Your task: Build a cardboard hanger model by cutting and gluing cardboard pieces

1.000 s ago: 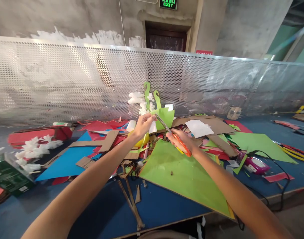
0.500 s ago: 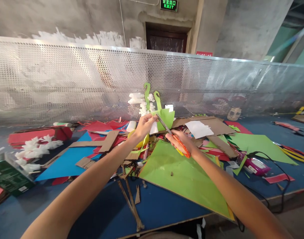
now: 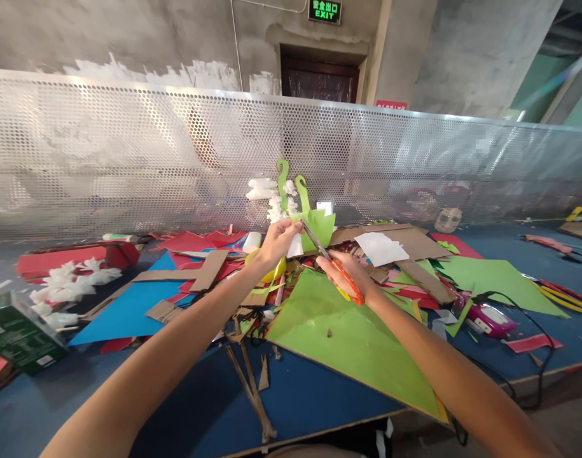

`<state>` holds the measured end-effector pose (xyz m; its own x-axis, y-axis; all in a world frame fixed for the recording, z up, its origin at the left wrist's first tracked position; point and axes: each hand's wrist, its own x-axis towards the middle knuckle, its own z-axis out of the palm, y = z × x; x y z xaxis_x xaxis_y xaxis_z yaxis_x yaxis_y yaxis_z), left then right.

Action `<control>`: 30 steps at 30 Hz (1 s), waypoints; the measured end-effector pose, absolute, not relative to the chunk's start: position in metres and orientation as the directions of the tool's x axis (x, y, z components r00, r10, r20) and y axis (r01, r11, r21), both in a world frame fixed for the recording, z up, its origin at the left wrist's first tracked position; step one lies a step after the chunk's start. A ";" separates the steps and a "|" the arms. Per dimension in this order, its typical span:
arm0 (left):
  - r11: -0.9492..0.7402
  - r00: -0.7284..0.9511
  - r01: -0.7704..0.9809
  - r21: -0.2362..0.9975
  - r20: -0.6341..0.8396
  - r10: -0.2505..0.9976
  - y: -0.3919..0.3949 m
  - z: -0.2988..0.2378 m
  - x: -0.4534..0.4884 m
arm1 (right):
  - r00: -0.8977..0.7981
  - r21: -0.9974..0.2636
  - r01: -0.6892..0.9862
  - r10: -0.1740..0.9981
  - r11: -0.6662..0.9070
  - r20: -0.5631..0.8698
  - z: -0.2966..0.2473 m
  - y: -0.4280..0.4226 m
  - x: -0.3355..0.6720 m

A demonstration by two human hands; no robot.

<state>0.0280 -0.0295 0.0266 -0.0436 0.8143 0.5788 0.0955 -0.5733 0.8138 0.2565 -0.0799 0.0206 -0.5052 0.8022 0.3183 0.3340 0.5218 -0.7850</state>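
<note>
Tabletop [image 3: 200, 401], blue; perforated screen [image 3: 415, 156]; left grip [image 3: 280, 238] clamped on green paper [image 3: 324, 226], right grip [image 3: 353, 268] on scissors [image 3: 350, 281]

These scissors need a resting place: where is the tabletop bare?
Bare blue tabletop shows at the front edge, either side of the brown strips, bordered by the left forearm and the large green sheet. More shows between that forearm and the green box. Paper scraps crowd the middle, around the left hand and right hand.

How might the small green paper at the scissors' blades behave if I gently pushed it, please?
The green paper would probably bend easily, since it looks thin. It may hold some shape, as it spreads past the scissors without visibly drooping. It is likely light, being a small piece.
</note>
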 end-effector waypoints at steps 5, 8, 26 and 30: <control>-0.562 -0.029 0.081 0.823 0.566 0.824 -0.029 0.026 0.027 | -0.479 -0.787 0.333 0.812 0.520 0.334 0.018 -0.082 0.253; -0.560 -0.031 0.077 0.825 0.563 0.826 -0.029 0.026 0.027 | -0.465 -0.785 0.337 0.817 0.520 0.342 0.019 -0.084 0.252; -0.560 0.232 0.260 0.787 0.512 0.827 -0.035 0.043 0.001 | -0.700 -0.807 0.295 0.691 0.512 0.182 0.036 -0.056 0.296; -0.567 0.386 0.341 0.750 0.438 0.812 -0.039 0.049 -0.007 | -0.759 -0.795 0.312 0.640 0.520 0.121 0.042 -0.047 0.313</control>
<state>-0.0065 -0.0391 0.0488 0.3860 0.8118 0.4382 0.3407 -0.5669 0.7500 0.3132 -0.0470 0.0420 -0.7592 0.6396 0.1206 0.3116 0.5198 -0.7954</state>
